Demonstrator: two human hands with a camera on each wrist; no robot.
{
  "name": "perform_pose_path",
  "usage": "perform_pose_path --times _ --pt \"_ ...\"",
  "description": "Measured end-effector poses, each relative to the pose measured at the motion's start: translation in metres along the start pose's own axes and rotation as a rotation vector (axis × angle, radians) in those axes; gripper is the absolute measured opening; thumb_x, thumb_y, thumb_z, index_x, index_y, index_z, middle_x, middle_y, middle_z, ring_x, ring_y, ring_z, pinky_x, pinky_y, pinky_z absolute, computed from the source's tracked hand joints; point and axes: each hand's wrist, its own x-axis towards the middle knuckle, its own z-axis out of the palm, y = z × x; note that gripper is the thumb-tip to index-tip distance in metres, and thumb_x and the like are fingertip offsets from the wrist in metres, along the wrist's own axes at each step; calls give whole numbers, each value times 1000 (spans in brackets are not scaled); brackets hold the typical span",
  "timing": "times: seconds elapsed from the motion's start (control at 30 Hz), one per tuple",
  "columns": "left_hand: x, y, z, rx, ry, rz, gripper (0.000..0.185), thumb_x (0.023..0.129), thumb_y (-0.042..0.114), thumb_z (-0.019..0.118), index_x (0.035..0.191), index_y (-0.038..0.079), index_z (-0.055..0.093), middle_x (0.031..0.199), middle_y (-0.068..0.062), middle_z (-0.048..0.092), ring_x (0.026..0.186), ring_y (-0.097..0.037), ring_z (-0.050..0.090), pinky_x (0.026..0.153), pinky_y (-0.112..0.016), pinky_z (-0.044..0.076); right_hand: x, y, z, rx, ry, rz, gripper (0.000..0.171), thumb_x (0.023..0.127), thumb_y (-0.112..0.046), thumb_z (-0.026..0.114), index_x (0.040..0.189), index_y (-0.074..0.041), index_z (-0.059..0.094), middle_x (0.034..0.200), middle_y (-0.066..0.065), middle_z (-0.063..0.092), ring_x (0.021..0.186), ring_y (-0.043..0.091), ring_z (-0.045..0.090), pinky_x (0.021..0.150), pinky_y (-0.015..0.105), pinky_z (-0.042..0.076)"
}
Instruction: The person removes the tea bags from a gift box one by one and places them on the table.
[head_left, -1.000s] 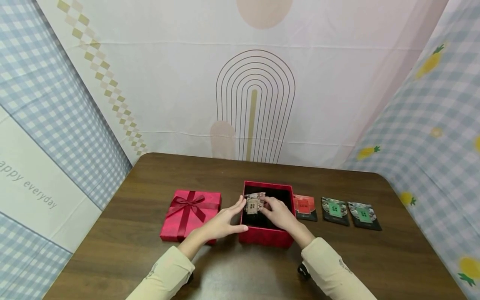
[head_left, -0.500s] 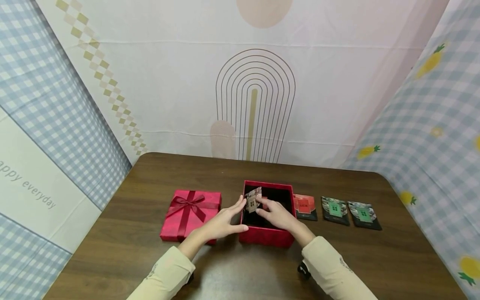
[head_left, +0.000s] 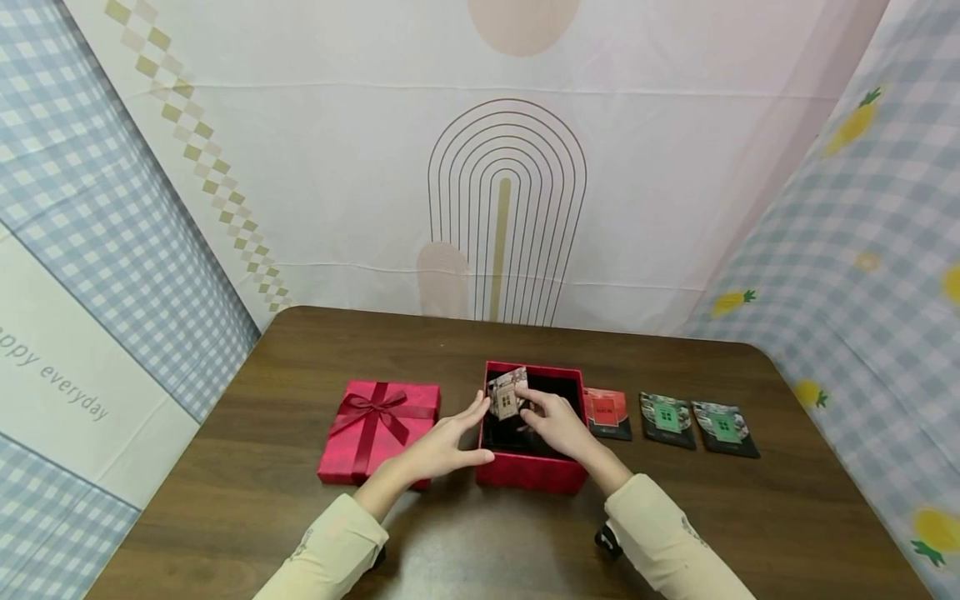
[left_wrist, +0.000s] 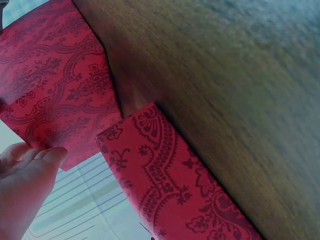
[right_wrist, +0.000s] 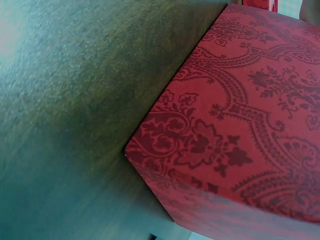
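Note:
A small flat packet (head_left: 507,398) with a tan label and a dark patterned print is tilted in the opening of a red box (head_left: 531,472) with a black inside. My right hand (head_left: 557,423) reaches over the box and pinches the packet by its right side. Straight fingers of my left hand (head_left: 444,446) rest against the box's left wall; in the left wrist view the fingertips touch that patterned wall (left_wrist: 60,75). The right wrist view shows mostly the box's outer side (right_wrist: 225,115); the right fingers are out of sight there.
Left of the box lies its red lid (head_left: 352,454) with a dark red ribbon bow. To the right, a red-labelled packet (head_left: 607,412) and two green-labelled packets (head_left: 667,419) lie in a row on the brown wooden table (head_left: 480,550).
Inside the box opening, the tan packet has turned and tilted in my right hand, and it has risen slightly. My left hand has stayed at the box's left wall.

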Motion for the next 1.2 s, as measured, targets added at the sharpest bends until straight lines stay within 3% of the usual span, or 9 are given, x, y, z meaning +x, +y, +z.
perform_pose_path --times 0.27,0.4,0.5,0.67,0.83,0.97,1.07,1.2 --pt "0 0 0 -14 -7 -1 76 87 30 61 143 -1 20 150 -18 9 135 -28 20 107 -44 23 -1 -2 -1 72 70 60 41 85 4 54 126 4 52 124 23 54 63 22 64 49 21 42" --pt "0 -1 0 -17 -8 4 76 87 31 61 144 1 20 149 -20 9 135 -28 20 107 -45 24 -3 -4 -3 100 97 105 43 85 3 53 128 0 52 122 20 56 48 16 51 42 21 32" --pt "0 -1 0 -15 -8 1 77 87 31 61 144 1 19 150 -20 9 135 -29 20 107 -44 24 -4 -5 -5 116 115 121 43 85 2 53 129 -1 51 119 19 58 46 14 46 42 22 30" --pt "0 1 -1 -23 -5 4 77 87 31 61 144 0 19 149 -20 9 134 -31 21 107 -46 24 -6 -6 -9 122 134 127 43 86 3 52 128 -1 52 117 19 59 50 15 51 44 22 32" --pt "0 2 -2 -24 -5 -1 77 87 31 61 144 0 19 150 -20 9 135 -31 21 107 -46 24 -15 -23 -18 133 133 110 42 86 4 50 129 2 50 121 24 55 47 4 46 43 21 29" --pt "0 2 -1 -10 -9 -11 77 87 31 61 144 1 19 150 -19 8 135 -29 20 107 -44 24 -22 -28 -25 166 151 109 41 87 6 49 128 6 49 125 26 51 57 7 57 49 23 41" --pt "0 1 -1 -11 -12 -17 77 87 31 61 145 2 18 150 -18 8 135 -28 19 107 -44 24 -22 -10 -26 201 175 103 41 87 5 49 128 4 50 126 25 52 65 13 63 60 30 51" --pt "0 1 0 -19 -14 -19 77 87 30 61 145 4 18 151 -17 8 135 -28 19 107 -44 24 -27 0 -31 260 200 100 41 88 7 48 128 5 48 127 26 50 69 12 65 67 34 53"
